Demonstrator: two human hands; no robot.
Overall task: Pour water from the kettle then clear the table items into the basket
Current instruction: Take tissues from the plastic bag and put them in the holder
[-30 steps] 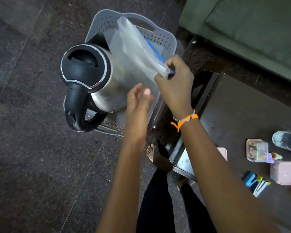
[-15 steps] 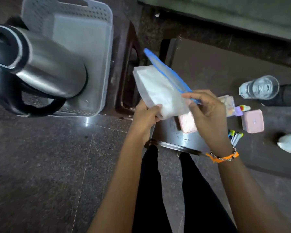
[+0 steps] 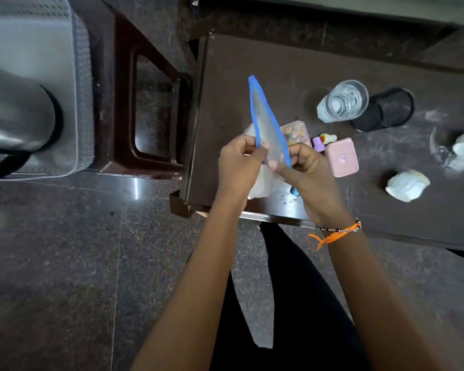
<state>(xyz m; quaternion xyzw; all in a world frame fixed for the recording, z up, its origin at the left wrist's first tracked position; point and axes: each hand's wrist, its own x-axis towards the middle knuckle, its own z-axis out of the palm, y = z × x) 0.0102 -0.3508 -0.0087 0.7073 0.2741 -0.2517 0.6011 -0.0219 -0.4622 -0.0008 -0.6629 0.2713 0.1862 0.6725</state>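
Now clearing — my left hand [image 3: 239, 159] and right hand [image 3: 303, 167] pinch zip bag [image 3: 265, 121] mouth apart; next — load pink box [image 3: 342, 157].

The room is dim, a small white glare shines on the floor [image 3: 136, 186] at nine o'clock, and the edges look bent and blurry.

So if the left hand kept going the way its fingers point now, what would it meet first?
The left hand points right, toward the right hand. It already pinches the blue-edged plastic bag, so past the bag it would likely meet the right hand's fingers first; depth is unclear.
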